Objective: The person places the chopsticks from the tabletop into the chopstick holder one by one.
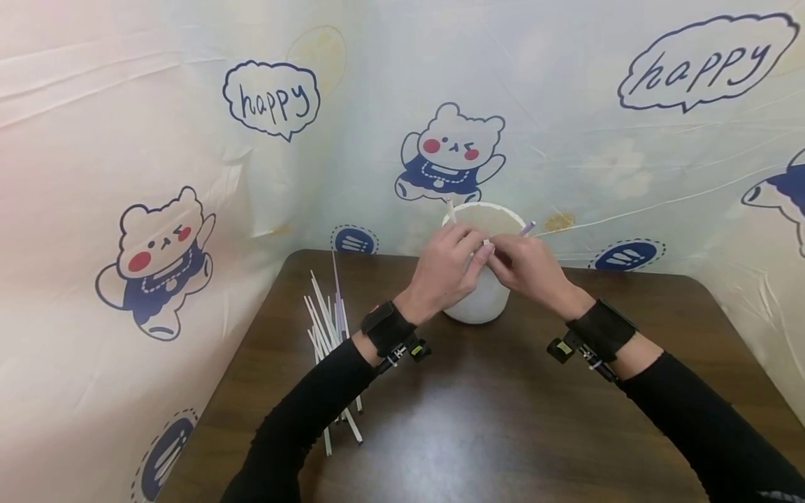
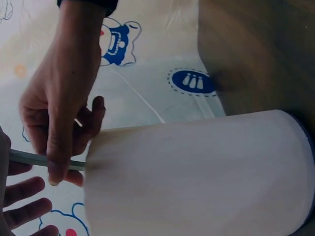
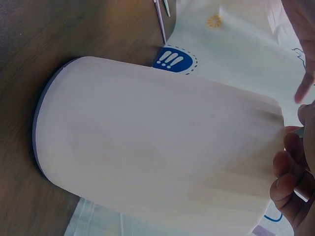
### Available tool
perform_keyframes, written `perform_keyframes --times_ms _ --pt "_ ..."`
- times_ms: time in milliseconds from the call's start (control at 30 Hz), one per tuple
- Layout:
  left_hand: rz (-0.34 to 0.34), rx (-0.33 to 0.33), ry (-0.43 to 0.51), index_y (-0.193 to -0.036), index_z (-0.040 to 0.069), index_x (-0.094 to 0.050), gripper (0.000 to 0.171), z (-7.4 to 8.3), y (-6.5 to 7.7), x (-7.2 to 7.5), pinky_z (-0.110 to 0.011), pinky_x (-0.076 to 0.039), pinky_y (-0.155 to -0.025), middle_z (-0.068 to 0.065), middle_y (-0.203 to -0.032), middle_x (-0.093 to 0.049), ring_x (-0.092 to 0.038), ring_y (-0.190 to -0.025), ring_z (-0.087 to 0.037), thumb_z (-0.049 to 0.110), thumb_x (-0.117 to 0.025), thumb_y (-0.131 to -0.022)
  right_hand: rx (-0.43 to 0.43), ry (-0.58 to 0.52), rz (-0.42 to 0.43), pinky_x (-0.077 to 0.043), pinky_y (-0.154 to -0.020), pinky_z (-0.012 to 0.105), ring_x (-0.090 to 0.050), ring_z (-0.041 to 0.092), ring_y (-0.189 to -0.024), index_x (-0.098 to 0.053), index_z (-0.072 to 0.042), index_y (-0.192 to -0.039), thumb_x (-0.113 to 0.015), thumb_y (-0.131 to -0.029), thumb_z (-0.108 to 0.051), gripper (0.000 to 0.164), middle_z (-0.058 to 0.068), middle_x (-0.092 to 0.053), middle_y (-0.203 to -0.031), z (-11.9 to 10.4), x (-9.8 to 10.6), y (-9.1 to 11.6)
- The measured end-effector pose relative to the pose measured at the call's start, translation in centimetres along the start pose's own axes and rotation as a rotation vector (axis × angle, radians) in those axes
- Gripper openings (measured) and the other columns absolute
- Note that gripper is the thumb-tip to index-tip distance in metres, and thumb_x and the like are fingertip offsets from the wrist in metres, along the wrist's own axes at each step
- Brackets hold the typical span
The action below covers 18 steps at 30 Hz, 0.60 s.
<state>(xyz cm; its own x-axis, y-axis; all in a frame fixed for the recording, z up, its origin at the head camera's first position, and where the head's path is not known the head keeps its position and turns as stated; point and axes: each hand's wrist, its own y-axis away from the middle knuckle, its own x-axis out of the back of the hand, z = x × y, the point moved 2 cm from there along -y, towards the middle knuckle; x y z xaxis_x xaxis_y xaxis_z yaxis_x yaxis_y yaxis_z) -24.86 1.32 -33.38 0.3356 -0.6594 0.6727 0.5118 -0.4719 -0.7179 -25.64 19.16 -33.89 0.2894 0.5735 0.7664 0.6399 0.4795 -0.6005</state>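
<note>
A white bucket [image 1: 476, 300], round and open-topped, stands upright at the table's far side. At its near rim my left hand [image 1: 443, 269] and right hand [image 1: 531, 269] meet. Between them is a thin pale stick [image 2: 30, 158], its small white end showing by the left thumb in the head view. The right hand [image 2: 61, 108] pinches this stick close to the rim. My left hand [image 2: 22, 206] holds it farther out, other fingers spread. A white piece [image 1: 451, 209] and a purple stick [image 1: 530, 227] show at the rim. The bucket's inside is mostly hidden.
Several thin white and purple sticks [image 1: 323, 328] lie in a loose pile on the left of the brown table [image 1: 490, 419], partly behind my left forearm. A printed curtain [image 1: 553, 154] hangs around the table's back and sides.
</note>
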Motion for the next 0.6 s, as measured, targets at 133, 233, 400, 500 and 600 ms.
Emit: perform_keyframes --times_ms 133,233,400,500,600 --pt "-0.026 0.03 -0.02 -0.112 0.011 -0.073 0.026 -0.2 0.2 -0.8 -0.028 -0.052 -0.092 -0.005 -0.109 -0.071 -0.061 -0.104 -0.019 0.028 -0.053 -0.11 -0.009 0.002 -0.008 -0.044 -0.056 0.028 -0.05 0.013 -0.059 -0.073 0.0 -0.097 -0.074 -0.096 -0.011 0.011 0.005 -0.059 -0.067 0.1 -0.1 0.1" --pt "-0.038 0.061 0.011 -0.113 0.01 -0.074 0.027 -0.3 0.2 -1.2 -0.03 -0.052 -0.096 -0.006 -0.111 -0.072 -0.061 -0.107 -0.02 0.028 -0.054 -0.109 -0.019 0.008 -0.017 -0.045 -0.056 0.027 -0.051 0.014 -0.059 -0.074 0.0 -0.103 -0.075 -0.095 -0.009 0.012 0.006 -0.061 -0.068 0.2 -0.1 0.3" --pt "-0.064 0.134 0.083 -0.112 0.009 -0.075 0.028 -0.3 0.2 -1.7 -0.035 -0.051 -0.098 -0.007 -0.112 -0.072 -0.06 -0.108 -0.021 0.028 -0.057 -0.106 -0.048 0.019 -0.032 -0.039 -0.053 0.024 -0.047 0.01 -0.056 -0.076 0.0 -0.107 -0.074 -0.094 -0.007 0.016 0.004 -0.056 -0.062 0.4 -0.1 0.5" --pt "-0.094 0.189 0.093 -0.11 0.009 -0.077 0.029 -0.3 0.0 -1.8 -0.038 -0.05 -0.1 -0.007 -0.113 -0.073 -0.059 -0.11 -0.023 0.029 -0.058 -0.105 -0.06 0.01 -0.036 -0.035 -0.052 0.022 -0.043 0.007 -0.053 -0.078 0.0 -0.108 -0.074 -0.093 -0.006 0.016 0.002 -0.052 -0.058 0.4 0.0 0.6" --pt "-0.124 0.266 0.097 -0.109 0.009 -0.08 0.03 -0.3 -0.2 -1.8 -0.042 -0.048 -0.103 -0.007 -0.115 -0.075 -0.059 -0.115 -0.024 0.032 -0.06 -0.103 -0.071 -0.002 -0.039 -0.034 -0.051 0.021 -0.041 0.004 -0.052 -0.078 -0.001 -0.107 -0.075 -0.093 -0.006 0.016 0.0 -0.051 -0.057 0.5 0.0 0.7"
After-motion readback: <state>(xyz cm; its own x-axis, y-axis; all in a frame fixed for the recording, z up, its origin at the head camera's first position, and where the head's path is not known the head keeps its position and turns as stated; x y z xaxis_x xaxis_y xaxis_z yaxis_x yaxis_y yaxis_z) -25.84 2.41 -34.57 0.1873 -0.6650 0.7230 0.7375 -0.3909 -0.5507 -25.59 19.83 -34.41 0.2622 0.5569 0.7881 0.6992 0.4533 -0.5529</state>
